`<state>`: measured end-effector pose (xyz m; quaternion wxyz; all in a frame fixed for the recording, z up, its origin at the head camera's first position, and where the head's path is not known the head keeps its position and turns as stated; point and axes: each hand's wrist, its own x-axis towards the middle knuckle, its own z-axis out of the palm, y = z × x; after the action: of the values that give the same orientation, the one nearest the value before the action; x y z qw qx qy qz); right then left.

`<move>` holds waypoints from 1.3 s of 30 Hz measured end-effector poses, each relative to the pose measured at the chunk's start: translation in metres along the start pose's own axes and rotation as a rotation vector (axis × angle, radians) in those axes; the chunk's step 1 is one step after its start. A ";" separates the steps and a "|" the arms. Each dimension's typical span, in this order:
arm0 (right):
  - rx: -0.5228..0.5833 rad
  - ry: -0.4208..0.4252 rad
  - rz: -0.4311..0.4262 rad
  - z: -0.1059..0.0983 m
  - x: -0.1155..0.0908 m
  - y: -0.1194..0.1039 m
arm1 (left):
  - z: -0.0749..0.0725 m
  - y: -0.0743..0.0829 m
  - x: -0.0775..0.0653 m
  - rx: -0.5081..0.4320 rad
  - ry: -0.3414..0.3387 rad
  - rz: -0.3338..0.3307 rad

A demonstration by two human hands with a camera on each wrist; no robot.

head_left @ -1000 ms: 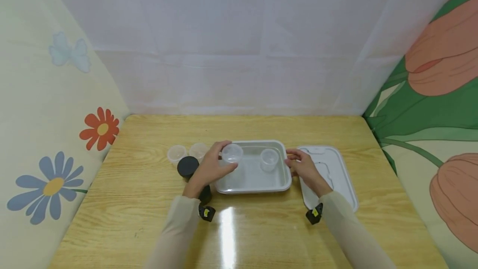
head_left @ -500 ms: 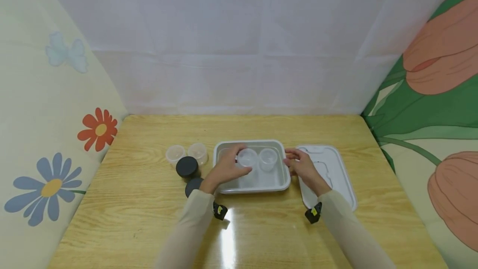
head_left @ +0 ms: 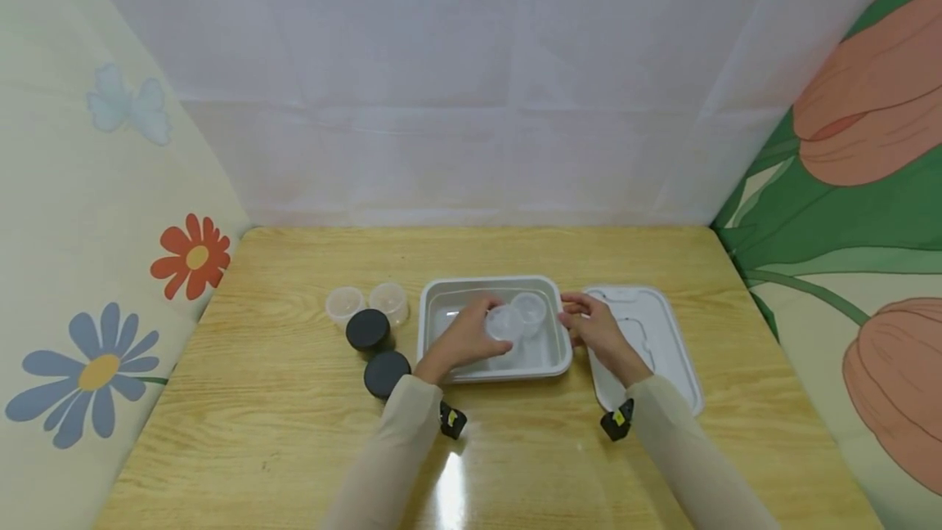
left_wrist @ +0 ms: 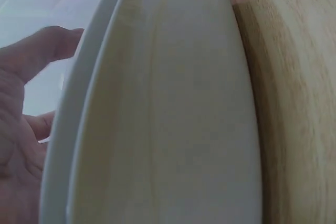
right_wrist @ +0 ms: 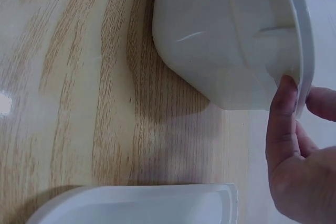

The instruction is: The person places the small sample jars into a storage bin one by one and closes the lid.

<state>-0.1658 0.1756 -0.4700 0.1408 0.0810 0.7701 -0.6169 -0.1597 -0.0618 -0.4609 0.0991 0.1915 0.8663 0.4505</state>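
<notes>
Left hand (head_left: 465,339): grips clear cup (head_left: 504,323) over white tray (head_left: 508,375)
Right hand (head_left: 599,330): pinches white tray's right rim
Clear cup: shifted rightward, now just beside second cup (head_left: 530,307)
Tray filling: placement looks close

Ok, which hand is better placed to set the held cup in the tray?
Probably the left hand: it grips a clear cup over the white tray, close to the cup standing inside. The right hand pinches the tray's rim, so it seems better suited to steadying.

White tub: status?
Left grip holds clear cup over or in white tub. Right grip pinches tub rim. Possible obstruction: second clear cup inside.
</notes>
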 end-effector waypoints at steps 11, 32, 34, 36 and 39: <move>-0.009 -0.005 -0.003 -0.001 0.000 -0.001 | 0.012 -0.002 0.003 0.017 -0.053 -0.023; 0.005 -0.004 -0.012 0.000 -0.001 -0.001 | 0.029 0.001 0.008 0.039 -0.126 -0.041; 0.006 -0.006 -0.015 0.000 -0.002 -0.001 | 0.031 0.001 0.008 0.053 -0.133 -0.031; 0.008 -0.007 -0.016 0.000 -0.002 -0.002 | 0.032 0.001 0.009 0.066 -0.139 -0.021; 0.011 -0.006 -0.018 0.000 -0.003 -0.001 | 0.033 0.002 0.009 0.071 -0.139 -0.015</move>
<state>-0.1638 0.1759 -0.4677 0.1370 0.0728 0.7668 -0.6228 -0.1558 -0.0324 -0.4784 0.1553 0.2191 0.8743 0.4043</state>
